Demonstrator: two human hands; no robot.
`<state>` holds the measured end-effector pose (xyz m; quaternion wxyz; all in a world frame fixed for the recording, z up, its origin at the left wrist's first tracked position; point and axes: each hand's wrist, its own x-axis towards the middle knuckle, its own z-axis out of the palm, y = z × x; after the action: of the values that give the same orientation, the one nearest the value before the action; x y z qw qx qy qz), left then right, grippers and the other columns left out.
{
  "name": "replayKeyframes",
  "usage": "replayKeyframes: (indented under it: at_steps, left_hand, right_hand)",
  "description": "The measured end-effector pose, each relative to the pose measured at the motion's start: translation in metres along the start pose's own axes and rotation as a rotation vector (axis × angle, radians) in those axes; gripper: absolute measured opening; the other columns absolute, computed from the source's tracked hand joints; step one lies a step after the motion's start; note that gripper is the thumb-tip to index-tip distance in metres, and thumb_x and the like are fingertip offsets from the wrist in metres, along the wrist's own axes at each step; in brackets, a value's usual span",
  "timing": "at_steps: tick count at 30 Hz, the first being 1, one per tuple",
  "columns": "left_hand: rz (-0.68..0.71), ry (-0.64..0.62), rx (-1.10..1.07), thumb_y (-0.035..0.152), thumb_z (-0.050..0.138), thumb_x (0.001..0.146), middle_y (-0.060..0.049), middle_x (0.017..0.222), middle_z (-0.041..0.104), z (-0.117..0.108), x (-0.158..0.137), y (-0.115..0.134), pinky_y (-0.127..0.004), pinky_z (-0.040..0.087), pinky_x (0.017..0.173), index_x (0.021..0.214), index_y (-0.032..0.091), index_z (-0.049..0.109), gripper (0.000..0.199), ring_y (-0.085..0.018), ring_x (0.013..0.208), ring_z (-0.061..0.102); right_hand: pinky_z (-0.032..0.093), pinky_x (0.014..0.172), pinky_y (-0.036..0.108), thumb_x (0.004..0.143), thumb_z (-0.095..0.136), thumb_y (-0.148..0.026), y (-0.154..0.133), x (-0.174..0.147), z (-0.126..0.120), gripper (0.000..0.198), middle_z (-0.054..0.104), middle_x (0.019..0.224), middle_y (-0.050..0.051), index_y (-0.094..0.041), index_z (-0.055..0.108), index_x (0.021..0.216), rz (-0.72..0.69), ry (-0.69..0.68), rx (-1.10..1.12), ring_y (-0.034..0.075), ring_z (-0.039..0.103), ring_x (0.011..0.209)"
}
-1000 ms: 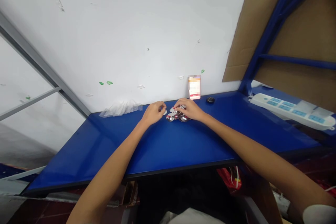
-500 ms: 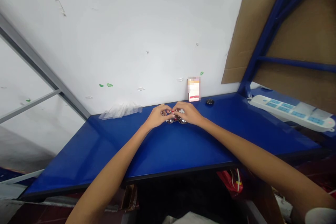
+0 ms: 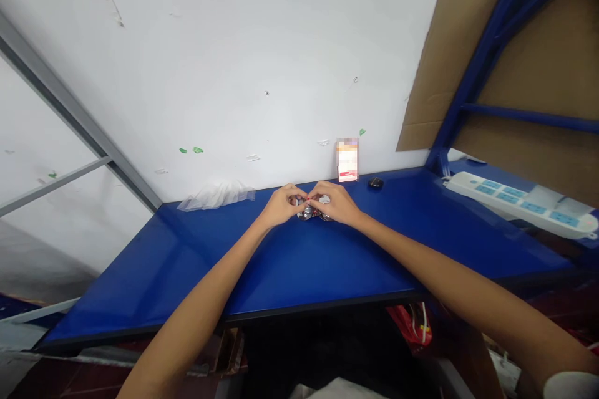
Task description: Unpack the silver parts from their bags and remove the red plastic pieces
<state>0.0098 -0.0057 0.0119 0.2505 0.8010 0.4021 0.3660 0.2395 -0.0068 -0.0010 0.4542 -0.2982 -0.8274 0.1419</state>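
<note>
At the back of the blue table, my left hand and my right hand meet fingertip to fingertip. Both are closed, thumbs pinched against forefingers, around a small shiny metal piece with red bits. Rounded silvery parts of it show below the fingers, close to the tabletop. The fingers cover much of it, so its kind is unclear, and whether it rests on the table cannot be made out.
On the blue table, crumpled clear plastic bags lie back left. A lit phone leans on the white wall, with a small black object beside it. A white power strip lies at the right.
Both hands stay at the same spot, still pinching. The fingers have shifted slightly, and a rounded silvery part now shows more between the thumbs. The view has moved a little.
</note>
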Motion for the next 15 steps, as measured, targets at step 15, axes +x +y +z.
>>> replayKeyframes:
  at_steps: [15]
  left_hand:
    - [-0.003, -0.034, -0.032, 0.037, 0.08, 0.087, -0.004, 0.096, 0.069, -0.001, -0.0008, 0.0003, -0.031, 0.048, 0.076, 0.094, 0.022, 0.084, 0.017, -0.017, 0.08, 0.061]
  right_hand:
    - [0.054, 0.081, 0.036, 0.092, 0.08, -0.04, 0.0002, 0.0042, 0.0036, 0.016, 0.078, 0.094, 0.004, -0.025, 0.084, 0.089, 0.247, -0.009, 0.273, 0.022, 0.072, 0.087]
